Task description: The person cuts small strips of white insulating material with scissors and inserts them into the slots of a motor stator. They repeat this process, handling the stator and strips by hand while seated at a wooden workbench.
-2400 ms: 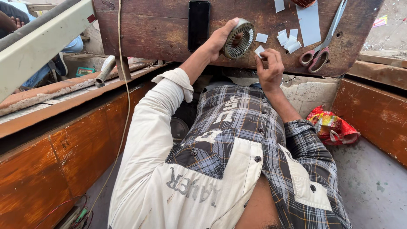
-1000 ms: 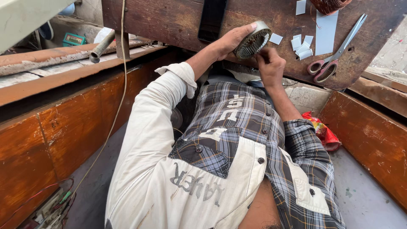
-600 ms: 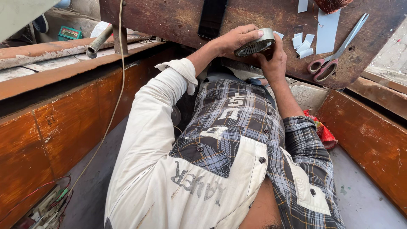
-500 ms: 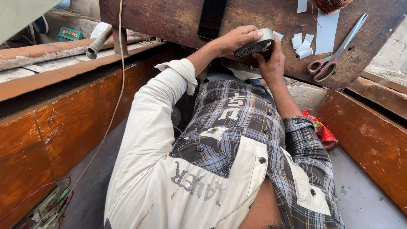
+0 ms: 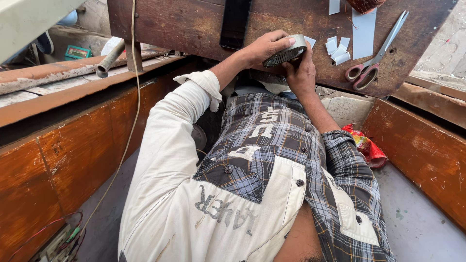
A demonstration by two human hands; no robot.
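We hold the round metal ring (image 5: 286, 51) with both hands, at the near edge of the wooden board (image 5: 194, 24). Our left hand (image 5: 264, 46) grips its top; our right hand (image 5: 301, 73) pinches it from below. It looks heavy, hard and bumpy, so we grab its smooth outer band.

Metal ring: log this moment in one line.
left hand: grips metal ring | right hand: supports it below | scissors: on wooden board
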